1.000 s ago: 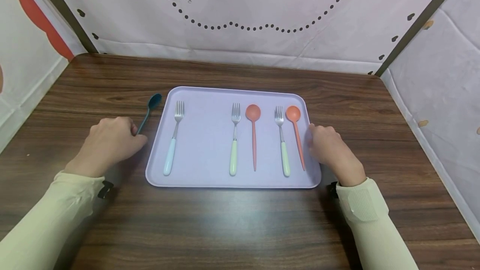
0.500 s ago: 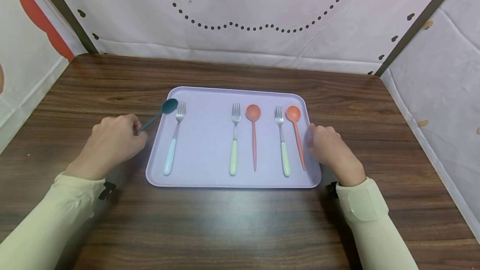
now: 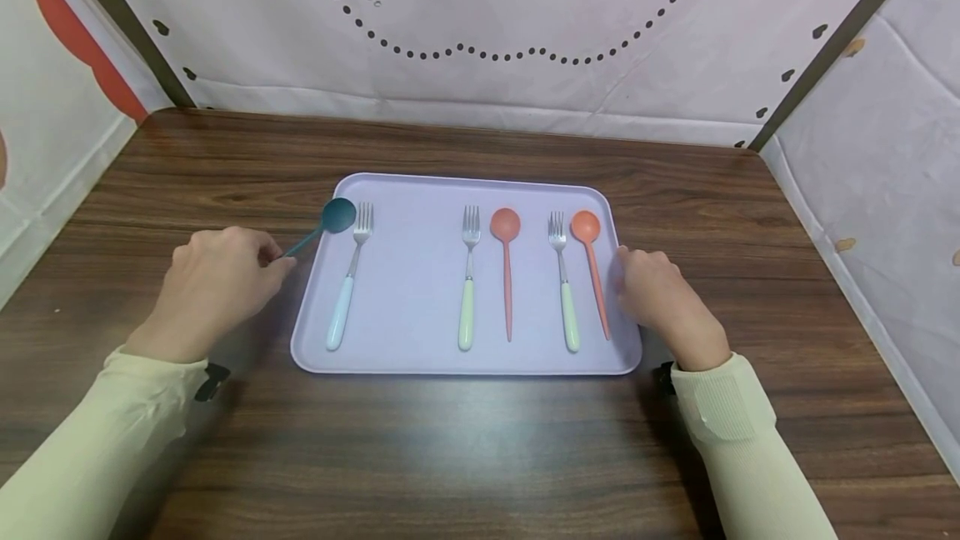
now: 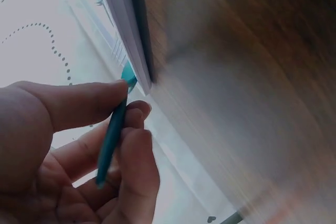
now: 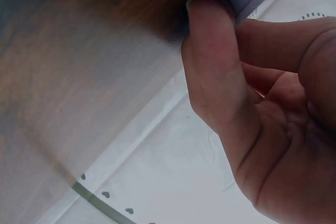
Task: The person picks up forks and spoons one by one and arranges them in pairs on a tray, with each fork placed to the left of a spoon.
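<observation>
My left hand (image 3: 213,290) pinches the handle of a dark teal spoon (image 3: 338,215) between thumb and fingers. The spoon's bowl is over the upper left rim of a pale lilac tray (image 3: 411,298), close to the tines of a fork with a light blue handle (image 3: 342,302). In the left wrist view, the end of the teal handle (image 4: 107,153) sticks out past the fingers. At the tray's right edge, my right hand (image 3: 667,302) grips the rim; the right wrist view shows thumb and finger there, contact partly hidden.
Towards the tray's right lie a green-handled fork (image 3: 467,307), a coral spoon (image 3: 506,227), another green-handled fork (image 3: 568,307) and an orange spoon (image 3: 587,227). The brown wooden table (image 3: 465,457) is bordered by a white patterned cloth (image 3: 510,90) at the back and sides.
The teal spoon's bowl has swung right, from beside the tray to over its upper left rim. The blue-handled fork's tines have shifted slightly right. My right hand has stayed in place.
</observation>
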`<action>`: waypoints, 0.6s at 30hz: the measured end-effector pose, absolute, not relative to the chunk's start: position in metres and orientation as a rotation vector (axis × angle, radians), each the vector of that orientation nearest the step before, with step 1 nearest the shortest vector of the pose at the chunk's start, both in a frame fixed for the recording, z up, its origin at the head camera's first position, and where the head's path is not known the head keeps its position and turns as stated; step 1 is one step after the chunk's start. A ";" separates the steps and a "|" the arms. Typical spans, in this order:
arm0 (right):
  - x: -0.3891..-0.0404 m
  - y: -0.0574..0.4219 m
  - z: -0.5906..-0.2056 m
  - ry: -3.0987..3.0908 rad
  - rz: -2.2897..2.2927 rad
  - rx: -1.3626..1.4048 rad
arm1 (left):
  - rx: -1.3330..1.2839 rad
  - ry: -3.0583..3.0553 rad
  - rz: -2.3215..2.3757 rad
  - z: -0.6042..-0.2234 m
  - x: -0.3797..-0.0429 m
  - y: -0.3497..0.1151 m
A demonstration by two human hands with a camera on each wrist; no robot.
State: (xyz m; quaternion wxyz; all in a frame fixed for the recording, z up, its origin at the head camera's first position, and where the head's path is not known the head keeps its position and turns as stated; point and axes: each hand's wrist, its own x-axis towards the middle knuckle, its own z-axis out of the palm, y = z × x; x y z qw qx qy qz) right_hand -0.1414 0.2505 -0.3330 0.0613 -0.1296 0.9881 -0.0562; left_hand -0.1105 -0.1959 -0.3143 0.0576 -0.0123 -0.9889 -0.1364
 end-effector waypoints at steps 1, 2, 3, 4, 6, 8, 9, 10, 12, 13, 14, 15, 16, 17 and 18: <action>-0.141 0.251 -0.333 2.989 -0.171 -0.393 | -0.033 -2.996 -0.416 -0.314 -0.110 -0.196; -0.141 0.251 -0.333 2.988 -0.172 -0.393 | -0.028 -2.992 -0.420 -0.314 -0.110 -0.195; -0.141 0.251 -0.333 2.987 -0.175 -0.391 | -0.026 -2.985 -0.424 -0.313 -0.109 -0.195; -0.141 0.250 -0.333 2.983 -0.177 -0.388 | -0.026 -2.979 -0.425 -0.313 -0.109 -0.194; -0.141 0.250 -0.332 2.976 -0.181 -0.383 | -0.034 -2.957 -0.429 -0.311 -0.108 -0.193; -0.140 0.250 -0.332 2.969 -0.184 -0.375 | -0.045 -2.934 -0.432 -0.310 -0.107 -0.192; -0.140 0.249 -0.332 2.967 -0.185 -0.373 | -0.052 -2.923 -0.434 -0.310 -0.107 -0.191; -0.140 0.249 -0.332 2.967 -0.185 -0.372 | -0.057 -2.913 -0.437 -0.309 -0.106 -0.191; -0.140 0.249 -0.331 2.967 -0.184 -0.371 | -0.064 -2.905 -0.447 -0.308 -0.105 -0.188; -0.140 0.249 -0.331 2.968 -0.183 -0.368 | -0.074 -2.900 -0.447 -0.308 -0.105 -0.187; -0.140 0.249 -0.331 2.968 -0.183 -0.364 | -0.084 -2.896 -0.448 -0.308 -0.104 -0.186; -0.140 0.249 -0.331 2.967 -0.184 -0.362 | -0.093 -2.894 -0.449 -0.307 -0.104 -0.185; -0.140 0.249 -0.331 2.965 -0.184 -0.360 | -0.099 -2.896 -0.450 -0.307 -0.104 -0.184; -0.140 0.249 -0.331 2.964 -0.185 -0.356 | -0.106 -2.898 -0.451 -0.307 -0.104 -0.183; -0.140 0.249 -0.331 2.962 -0.186 -0.355 | -0.114 -2.896 -0.448 -0.307 -0.103 -0.182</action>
